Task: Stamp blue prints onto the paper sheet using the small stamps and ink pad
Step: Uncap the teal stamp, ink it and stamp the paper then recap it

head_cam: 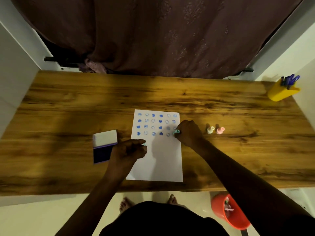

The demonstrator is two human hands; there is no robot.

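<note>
Left hand point(128, 150) grips stamp; right hand point(188, 132) presses stamp point(176, 132) on paper sheet point(163, 164).

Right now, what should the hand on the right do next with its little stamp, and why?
Probably lift the right hand straight up. Its teal stamp sits at the right end of the fourth row on the paper sheet, the spot that completes that row of blue prints. Lifting straight should avoid smearing. The left hand holds another stamp near the open ink pad.
</note>
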